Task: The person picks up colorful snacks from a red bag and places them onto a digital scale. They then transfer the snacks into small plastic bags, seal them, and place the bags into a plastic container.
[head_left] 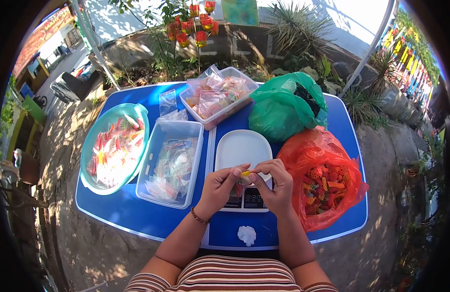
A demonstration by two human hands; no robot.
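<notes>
A small clear packet [238, 189] is hanging over the white scale [243, 147], the fingers [230, 179] of the left hand [217, 187] and right hand [276, 186] pinching its yellow-showing top. Beside them, a crinkly red plastic bag [310, 146] is holding ridged, bright pieces [326, 186].

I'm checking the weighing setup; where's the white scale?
In the head view, the white scale sits centrally, partly hidden by the left hand and right hand, between the clear tub on the left and red bag on the right.
</notes>
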